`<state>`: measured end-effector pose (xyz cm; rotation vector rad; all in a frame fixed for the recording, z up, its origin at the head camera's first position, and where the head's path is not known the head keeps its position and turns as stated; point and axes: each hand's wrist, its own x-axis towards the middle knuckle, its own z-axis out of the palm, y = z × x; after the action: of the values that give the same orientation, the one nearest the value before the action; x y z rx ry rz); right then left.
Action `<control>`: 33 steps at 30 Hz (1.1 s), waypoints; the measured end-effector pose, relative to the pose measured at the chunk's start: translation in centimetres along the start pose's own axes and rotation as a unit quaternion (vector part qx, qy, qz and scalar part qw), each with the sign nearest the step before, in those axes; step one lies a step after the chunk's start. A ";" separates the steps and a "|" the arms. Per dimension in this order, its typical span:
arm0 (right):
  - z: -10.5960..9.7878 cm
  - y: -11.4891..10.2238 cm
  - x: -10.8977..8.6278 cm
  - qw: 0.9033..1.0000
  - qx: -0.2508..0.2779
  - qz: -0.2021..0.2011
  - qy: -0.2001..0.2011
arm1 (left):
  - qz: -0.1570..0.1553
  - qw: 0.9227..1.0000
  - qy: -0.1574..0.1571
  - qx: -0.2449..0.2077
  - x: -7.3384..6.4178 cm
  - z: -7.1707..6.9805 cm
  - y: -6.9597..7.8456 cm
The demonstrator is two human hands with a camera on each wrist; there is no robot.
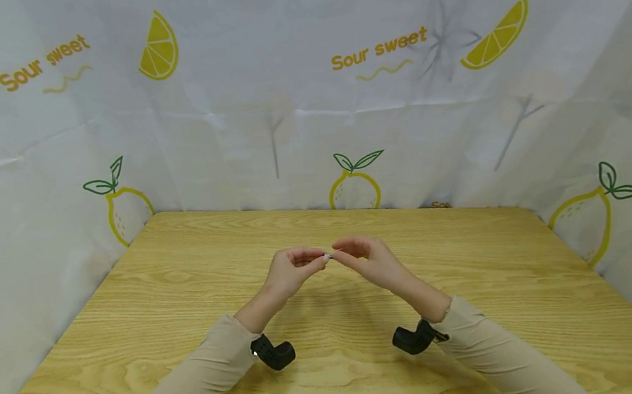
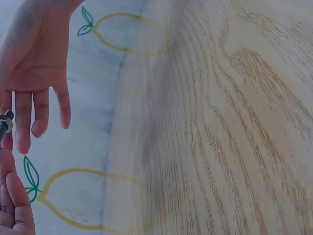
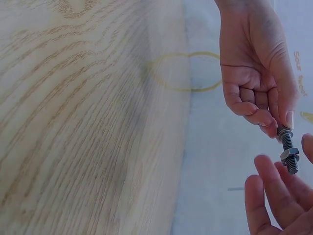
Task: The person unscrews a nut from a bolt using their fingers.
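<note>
A metal bolt with a hex nut partway along its thread is held up between the two hands, over the table. My left hand pinches the bolt's head end between thumb and fingers, its other fingers curled in the right wrist view. Washer-like rings show beside those fingertips. Across from it, my right hand has its fingers spread and relaxed around the nut end, thumb and fingers apart from the nut. At the left edge of the left wrist view, the nut and thread tip show beside the right hand's extended fingers.
A wood-grain table lies beneath both hands. White cloth printed with lemons hangs behind and along the sides. Black wrist devices sit at both sleeve cuffs.
</note>
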<state>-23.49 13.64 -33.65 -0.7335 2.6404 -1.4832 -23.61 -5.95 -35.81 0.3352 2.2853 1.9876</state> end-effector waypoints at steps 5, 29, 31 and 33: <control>0.0 0.2 0.0 1.000 -0.015 -0.005 -0.007 | -0.003 1.000 -0.002 0.003 -0.1 -0.1 0.0; 0.0 -0.2 -0.1 1.000 0.013 -0.002 0.012 | -0.002 1.000 0.000 0.003 -0.1 0.0 0.0; 0.0 -0.2 -0.1 1.000 0.008 0.004 0.002 | 0.000 1.000 0.000 0.001 -0.1 0.0 0.0; 0.0 -0.1 0.0 1.000 0.002 0.006 -0.010 | -0.001 1.000 0.001 -0.002 -0.1 -0.1 0.0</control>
<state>-23.46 13.60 -33.54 -0.7263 2.6216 -1.4704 -23.58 -6.04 -35.84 0.3309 2.2804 1.9929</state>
